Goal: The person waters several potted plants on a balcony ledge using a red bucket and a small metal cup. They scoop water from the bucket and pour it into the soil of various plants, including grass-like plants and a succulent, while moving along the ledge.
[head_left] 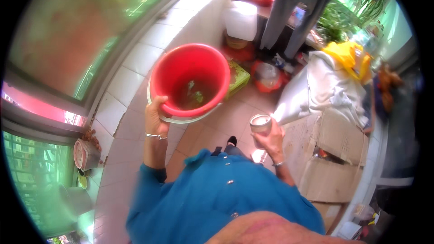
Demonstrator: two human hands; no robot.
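Observation:
A red bucket (162, 81) hangs tilted toward me, with my left hand (157, 119) gripping its near left rim. Some murky liquid and pale green scraps (197, 96) lie at its bottom. The bucket's white handle (181, 121) runs under the near rim. To the right, apart from the bucket, the fingers of my right hand (273, 139) wrap round a small jar (260, 123) with a pale round top and a metallic-looking rim. Whether the jar is lidded or has anything in it I cannot make out.
Large cardboard boxes (332, 178) stand at my right, with white cloth (327, 88) and a yellow bag (346, 56) behind. A tiled ledge (129, 79) curves along the left. Ahead are a white jug (242, 20), a green box (238, 79) and hanging grey trousers (294, 0).

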